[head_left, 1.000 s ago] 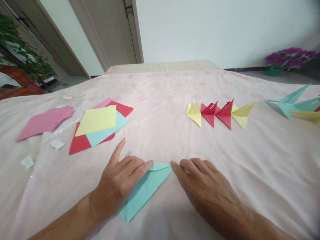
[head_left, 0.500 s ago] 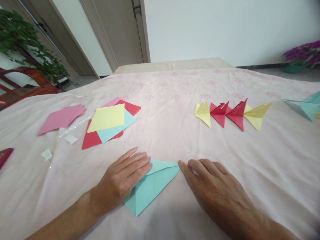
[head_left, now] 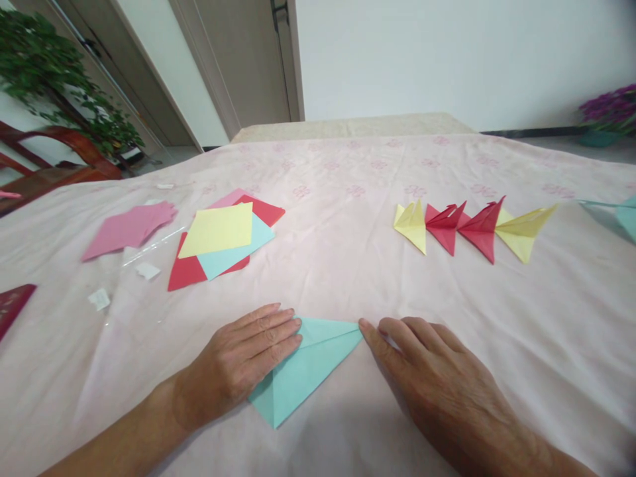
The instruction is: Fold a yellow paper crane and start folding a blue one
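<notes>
A folded sheet of light blue origami paper point(head_left: 313, 374) lies on the tablecloth in front of me, with a creased flap along its upper edge. My left hand point(head_left: 248, 351) rests flat on its left part, fingers stretched out, covering some of the folds. At the paper's pointed right corner is my right hand point(head_left: 422, 371), its thumb side pressed to the tip and the other fingers curled in. The undersides of those curled fingers are hidden.
Beyond my left hand lie a stack of coloured paper squares point(head_left: 218, 232) and a pink paper pile point(head_left: 129, 228). Several folded paper cranes in yellow and red point(head_left: 479, 228) stand in a row at right. White scraps point(head_left: 99, 299) and a dark red item point(head_left: 14, 305) are at left.
The flap on the light blue origami paper lies flatter, its edge now straight. My left hand's fingers have drawn closer together. The whole view has shifted slightly, with the right thumb still at the corner.
</notes>
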A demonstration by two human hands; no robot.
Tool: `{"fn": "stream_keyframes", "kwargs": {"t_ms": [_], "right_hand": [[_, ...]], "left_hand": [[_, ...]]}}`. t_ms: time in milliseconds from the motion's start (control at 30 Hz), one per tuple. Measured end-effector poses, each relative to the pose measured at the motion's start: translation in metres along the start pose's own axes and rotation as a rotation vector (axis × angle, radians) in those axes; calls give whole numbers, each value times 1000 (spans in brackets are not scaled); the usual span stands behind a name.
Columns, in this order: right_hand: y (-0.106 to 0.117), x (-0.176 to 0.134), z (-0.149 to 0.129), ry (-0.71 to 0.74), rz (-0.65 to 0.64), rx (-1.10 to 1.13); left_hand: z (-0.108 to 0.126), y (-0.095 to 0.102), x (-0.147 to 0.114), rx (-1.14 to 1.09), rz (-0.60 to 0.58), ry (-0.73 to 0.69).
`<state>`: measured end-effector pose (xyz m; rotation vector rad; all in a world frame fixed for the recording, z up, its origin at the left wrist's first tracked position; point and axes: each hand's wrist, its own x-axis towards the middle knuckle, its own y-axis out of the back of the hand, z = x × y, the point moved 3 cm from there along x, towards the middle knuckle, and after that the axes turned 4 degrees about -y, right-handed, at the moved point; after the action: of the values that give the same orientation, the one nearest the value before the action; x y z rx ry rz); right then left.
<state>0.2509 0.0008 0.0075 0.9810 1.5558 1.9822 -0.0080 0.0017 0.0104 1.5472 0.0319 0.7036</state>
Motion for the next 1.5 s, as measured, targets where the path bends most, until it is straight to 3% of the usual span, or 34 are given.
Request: {"fn": "stream_keyframes", "kwargs": {"t_ms": [700,933,1100,1367,1500], "right_hand": [[2,0,0,8,19,-18],[2,2,0,7,3,-39],[2,2,-1,-8,-7,-41],[3,0,-2,-20,-34,-27],[2,-1,-1,-28,-55,-27]], "left_hand": [[3,4,6,-38,-17,-17],[12,11,5,-9,-82,27],[18,15,16,9,-32,86],[26,-7,37,314,-82,220],[23,-20,33,305,-112,283]]}}
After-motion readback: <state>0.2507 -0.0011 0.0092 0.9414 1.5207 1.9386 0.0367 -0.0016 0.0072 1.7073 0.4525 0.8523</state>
